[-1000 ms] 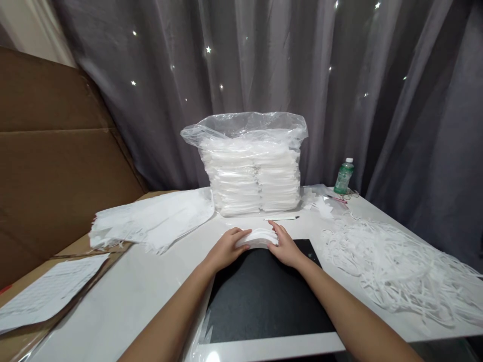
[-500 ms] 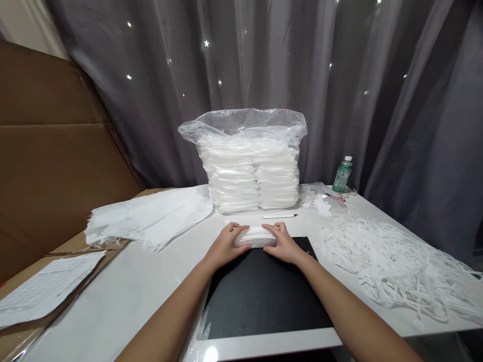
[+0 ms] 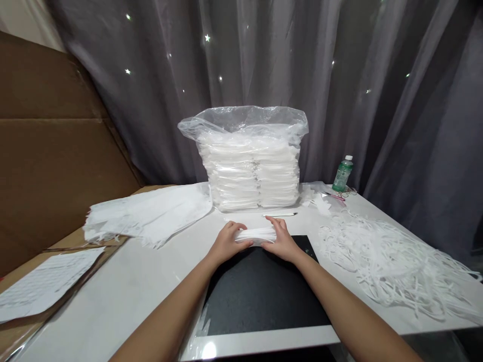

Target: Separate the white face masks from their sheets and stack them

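Observation:
A small stack of thin white strips or folded sheets [image 3: 257, 235] sits at the far edge of a black mat [image 3: 266, 296]. My left hand [image 3: 225, 243] grips its left end, thumb on the near side and fingers beyond it. At the right end my right hand [image 3: 282, 242] holds it in the same way, with the index finger lifted a little. The stack bows slightly between both hands, and its layered edges face me. Whether it is cloth or paper I cannot make out. Just past it lies a slim white cutter or pen [image 3: 279, 214].
Behind stands a clear plastic bag [image 3: 243, 120] packed with white stacks. White fabric pieces [image 3: 151, 211] lie left, near a printed sheet [image 3: 53, 281] on cardboard. To the right are a heap of white cords [image 3: 400, 261], white scraps [image 3: 320, 203] and a green bottle [image 3: 342, 173].
The stack has turned between my hands, so its layered edges show more plainly. My right index finger has risen off it. The view has shifted slightly.

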The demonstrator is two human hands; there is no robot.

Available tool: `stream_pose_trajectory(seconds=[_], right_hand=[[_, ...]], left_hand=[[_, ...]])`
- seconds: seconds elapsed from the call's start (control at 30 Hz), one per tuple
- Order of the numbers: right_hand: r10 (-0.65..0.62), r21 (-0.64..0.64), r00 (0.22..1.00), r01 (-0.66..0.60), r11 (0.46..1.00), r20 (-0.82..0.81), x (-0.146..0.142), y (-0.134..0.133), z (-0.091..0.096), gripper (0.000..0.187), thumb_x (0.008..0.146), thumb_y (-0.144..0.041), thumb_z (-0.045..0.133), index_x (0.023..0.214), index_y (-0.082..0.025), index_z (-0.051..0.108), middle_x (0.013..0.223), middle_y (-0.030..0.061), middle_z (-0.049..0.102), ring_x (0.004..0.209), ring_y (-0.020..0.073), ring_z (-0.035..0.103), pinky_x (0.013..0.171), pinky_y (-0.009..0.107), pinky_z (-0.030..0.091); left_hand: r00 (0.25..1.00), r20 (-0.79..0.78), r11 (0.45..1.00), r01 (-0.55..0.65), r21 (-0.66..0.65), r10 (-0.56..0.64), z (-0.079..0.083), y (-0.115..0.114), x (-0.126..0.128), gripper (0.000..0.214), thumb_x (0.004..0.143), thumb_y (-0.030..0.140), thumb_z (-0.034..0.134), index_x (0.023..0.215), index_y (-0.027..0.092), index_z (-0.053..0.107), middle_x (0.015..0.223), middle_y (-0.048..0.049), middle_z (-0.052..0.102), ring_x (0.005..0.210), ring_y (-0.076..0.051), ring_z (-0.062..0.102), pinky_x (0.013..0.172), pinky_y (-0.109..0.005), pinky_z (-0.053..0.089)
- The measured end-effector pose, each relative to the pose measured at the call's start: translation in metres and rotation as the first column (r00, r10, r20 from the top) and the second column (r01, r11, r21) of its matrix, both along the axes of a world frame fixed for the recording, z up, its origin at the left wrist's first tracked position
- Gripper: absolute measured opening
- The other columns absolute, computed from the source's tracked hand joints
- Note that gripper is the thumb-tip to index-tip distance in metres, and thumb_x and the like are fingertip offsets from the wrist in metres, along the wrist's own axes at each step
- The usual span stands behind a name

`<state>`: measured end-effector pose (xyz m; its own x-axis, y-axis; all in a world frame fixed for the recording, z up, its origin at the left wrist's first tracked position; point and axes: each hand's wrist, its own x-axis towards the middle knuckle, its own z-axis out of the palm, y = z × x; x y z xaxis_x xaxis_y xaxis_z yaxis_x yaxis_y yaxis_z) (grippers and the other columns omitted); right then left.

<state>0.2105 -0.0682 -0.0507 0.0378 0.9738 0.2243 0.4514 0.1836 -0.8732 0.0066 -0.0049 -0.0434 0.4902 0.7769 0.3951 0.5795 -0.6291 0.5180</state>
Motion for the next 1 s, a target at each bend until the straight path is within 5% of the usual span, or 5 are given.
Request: stream_pose_trajectory(seconds=[0.2, 0.37, 0.7, 0.9, 1.0], right_hand=[[-0.001, -0.101, 0.989, -0.014, 0.995, -0.150, 0.002, -0.005, 0.007, 0.087, 0.065, -0.025, 0.072, 0.141, -0.026, 0.031, 0.141, 0.0111, 0.030, 0.133, 0.0256, 0.036, 0.109, 0.042, 0.032], [0.131, -0.166, 0.972, -0.164, 0.972, -0.194, 0.018, 0.000, 0.009, 0.118, 0.053, -0.031, 0.084, 0.149, -0.031, 0.014, 0.152, 0.0138, 0.019, 0.140, 0.0292, 0.025, 0.110, 0.048, 0.027], [0.213, -0.124, 0.903, -0.276, 0.953, -0.374, 0.021, -0.003, 0.009, 0.125, 0.055, -0.037, 0.085, 0.150, -0.030, 0.004, 0.152, 0.0155, 0.023, 0.135, 0.0265, 0.036, 0.105, 0.042, 0.035], [0.144, -0.172, 0.989, -0.137, 0.976, 0.028, 0.009, -0.005, 0.010, 0.115, 0.060, -0.028, 0.082, 0.150, -0.029, 0.010, 0.138, 0.0115, 0.035, 0.130, 0.0263, 0.039, 0.105, 0.043, 0.035], [0.051, -0.037, 0.937, -0.040, 0.998, 0.345, 0.003, -0.007, 0.011, 0.081, 0.073, -0.028, 0.074, 0.142, -0.020, 0.034, 0.125, 0.0147, 0.045, 0.121, 0.0307, 0.045, 0.101, 0.048, 0.037]], left_hand=[[0.998, 0.025, 0.999, -0.049, -0.001, 0.049, -0.001, -0.001, 0.006, 0.040, 0.069, 0.041, 0.076, 0.100, 0.020, 0.062, 0.096, -0.0039, 0.056, 0.094, -0.023, 0.059, 0.084, -0.035, 0.048], [0.997, 0.030, 0.998, -0.064, -0.012, 0.064, 0.002, 0.001, 0.004, 0.038, 0.067, 0.045, 0.076, 0.095, 0.021, 0.067, 0.090, -0.0028, 0.054, 0.088, -0.022, 0.060, 0.083, -0.035, 0.049], [1.000, 0.015, 1.000, -0.013, 0.001, 0.013, 0.001, 0.003, 0.001, 0.051, 0.068, 0.049, 0.074, 0.109, 0.022, 0.060, 0.103, -0.0045, 0.058, 0.097, -0.023, 0.059, 0.088, -0.036, 0.047], [0.997, -0.072, 1.000, 0.007, -0.001, -0.007, 0.000, 0.005, 0.001, 0.046, 0.066, 0.052, 0.075, 0.096, 0.020, 0.065, 0.091, -0.0036, 0.051, 0.087, -0.022, 0.056, 0.081, -0.035, 0.048], [0.992, -0.122, 0.999, 0.032, -0.005, -0.032, 0.002, 0.004, 0.000, 0.038, 0.073, 0.052, 0.069, 0.092, 0.020, 0.064, 0.095, -0.0049, 0.053, 0.086, -0.021, 0.057, 0.078, -0.033, 0.048]])
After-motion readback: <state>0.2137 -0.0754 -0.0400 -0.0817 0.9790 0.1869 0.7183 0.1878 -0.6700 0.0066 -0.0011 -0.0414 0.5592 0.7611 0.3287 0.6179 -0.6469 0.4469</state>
